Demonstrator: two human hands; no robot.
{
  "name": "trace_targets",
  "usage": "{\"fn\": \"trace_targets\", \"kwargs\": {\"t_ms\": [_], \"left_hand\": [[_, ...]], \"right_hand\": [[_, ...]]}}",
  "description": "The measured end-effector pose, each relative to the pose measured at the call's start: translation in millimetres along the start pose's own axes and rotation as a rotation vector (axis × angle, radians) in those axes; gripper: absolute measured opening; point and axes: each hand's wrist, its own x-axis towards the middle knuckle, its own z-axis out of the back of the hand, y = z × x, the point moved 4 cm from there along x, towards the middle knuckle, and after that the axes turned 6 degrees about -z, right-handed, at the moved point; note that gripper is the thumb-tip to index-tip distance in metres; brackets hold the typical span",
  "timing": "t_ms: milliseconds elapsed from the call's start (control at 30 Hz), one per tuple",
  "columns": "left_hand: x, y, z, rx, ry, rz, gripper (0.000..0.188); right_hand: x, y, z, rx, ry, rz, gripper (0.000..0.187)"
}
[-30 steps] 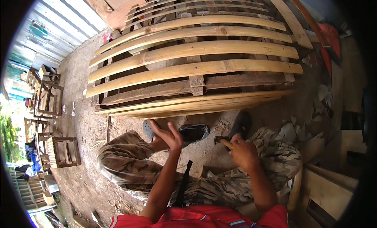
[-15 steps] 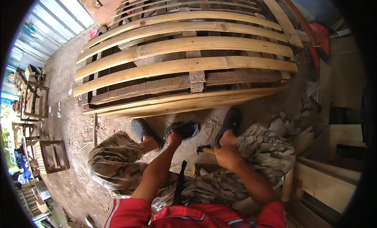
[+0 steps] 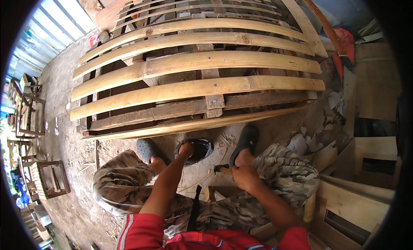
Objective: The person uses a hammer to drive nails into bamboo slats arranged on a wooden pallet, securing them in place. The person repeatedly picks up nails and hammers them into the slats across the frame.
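The left hand [image 3: 186, 150] dips its fingers into a round dark container [image 3: 194, 150] on the floor between the feet, likely fetching a nail. The right hand [image 3: 244, 176] closes around a hammer [image 3: 221, 168] near the knee. Next, something small must probably be carried to the slatted wooden frame [image 3: 193, 84] beyond.

Small round dark bowl-like container [image 3: 194, 150] w/ a black rim sits upright on the dirt floor between the two dark shoes, just in front of the bamboo-slat frame; left hand [image 3: 186, 150] is reaching into its near edge, so contents can't be made out. Wooden-handled tool w/ a dark metal head [image 3: 222, 168], prob a hammer, lies roughly level in the closed right hand [image 3: 245, 176], head pointing left, near the container.
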Motion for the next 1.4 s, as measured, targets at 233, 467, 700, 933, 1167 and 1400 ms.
{"fn": "trace_targets", "kwargs": {"t_ms": [233,467,700,933,1167,1400], "left_hand": [[11.8,8.6,-23.3,0.17,-0.071,-0.071,0.03],[4.6,-2.8,-25.0,0.302,-0.017,-0.105,0.025],[7.8,-13.6,-22.4,0.298,0.038,-0.072,0.025],[19.4,4.6,-36.0,0.29,0.066,0.04,0.032],[28.5,10.4,-39.8,0.409,0.256,-0.047,0.036],[85.7,117.8,-101.4,0.661,0.349,-0.465,0.035]], "right_hand": [[1.6,3.5,-9.8,-0.024,-0.032,0.069,0.019],[1.5,1.6,-15.2,-0.013,0.01,0.058,0.024],[4.9,0.7,-18.4,-0.018,0.065,0.061,0.032],[9.3,5.0,-12.5,-0.021,0.072,0.08,0.034],[8.4,1.7,-23.9,-0.038,0.046,0.072,0.031],[2.7,6.0,-15.9,-0.036,0.006,0.103,0.029]]}}
